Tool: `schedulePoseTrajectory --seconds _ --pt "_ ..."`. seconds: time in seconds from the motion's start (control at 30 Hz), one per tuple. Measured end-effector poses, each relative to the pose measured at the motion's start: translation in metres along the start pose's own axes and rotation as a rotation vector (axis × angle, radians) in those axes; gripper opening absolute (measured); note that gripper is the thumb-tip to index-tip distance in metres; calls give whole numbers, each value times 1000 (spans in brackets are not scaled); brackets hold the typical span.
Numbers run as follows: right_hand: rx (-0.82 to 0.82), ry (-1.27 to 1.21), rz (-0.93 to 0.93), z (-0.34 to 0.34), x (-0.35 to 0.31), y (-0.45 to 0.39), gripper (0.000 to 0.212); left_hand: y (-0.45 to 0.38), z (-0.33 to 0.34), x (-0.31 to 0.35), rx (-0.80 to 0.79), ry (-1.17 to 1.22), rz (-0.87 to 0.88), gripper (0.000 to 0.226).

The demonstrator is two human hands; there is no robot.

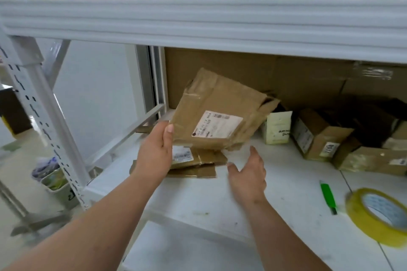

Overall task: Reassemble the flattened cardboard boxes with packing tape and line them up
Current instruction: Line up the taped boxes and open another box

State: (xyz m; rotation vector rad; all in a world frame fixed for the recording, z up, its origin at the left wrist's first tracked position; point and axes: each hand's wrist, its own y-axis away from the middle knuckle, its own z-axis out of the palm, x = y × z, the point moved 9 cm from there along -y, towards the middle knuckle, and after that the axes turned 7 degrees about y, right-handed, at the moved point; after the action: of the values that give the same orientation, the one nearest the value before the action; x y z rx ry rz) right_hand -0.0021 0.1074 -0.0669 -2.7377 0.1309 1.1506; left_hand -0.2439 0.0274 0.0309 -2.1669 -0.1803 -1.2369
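My left hand (157, 149) pinches the box (218, 114), long axis toward 2 o'clock; my right hand (248, 174) spreads wide, empty, at its 5 o'clock.

brown box (215, 114), yellow tape roll (378, 215), green cutter (328, 198)

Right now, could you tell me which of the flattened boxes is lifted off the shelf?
The flattened box with the white label, gripped by the left hand; the other flattened boxes lie stacked beneath it.

The tape roll (381, 215) is blurred and edge-cropped; the flattened box's label (217, 124) text is unreadable.
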Motion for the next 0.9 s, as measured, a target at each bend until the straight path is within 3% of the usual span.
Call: schedulePoseTrajectory --seconds 0.1,0.2,0.37,0.5,0.7,0.8,0.9 --pt "40 -178 28 -27 21 -6 84 16 24 0 -41 133 -60 38" --pt "58 -360 85 -60 50 -11 95 36 49 -2 -32 344 -167 28" --pt "3 -568 160 -117 100 -19 83 74 93 -20 -8 505 -367 25" --pt "-11 -528 176 -140 129 -20 107 94 107 -17 67 571 -430 20" --pt "-175 -680 103 -142 136 -17 82 114 106 -15 140 584 -479 23" --pt "-139 -663 92 -144 130 -15 82 116 101 -8 137 575 -479 37" --pt "-87 -639 64 -148 123 -12 97 115 90 0 163 580 -483 41"
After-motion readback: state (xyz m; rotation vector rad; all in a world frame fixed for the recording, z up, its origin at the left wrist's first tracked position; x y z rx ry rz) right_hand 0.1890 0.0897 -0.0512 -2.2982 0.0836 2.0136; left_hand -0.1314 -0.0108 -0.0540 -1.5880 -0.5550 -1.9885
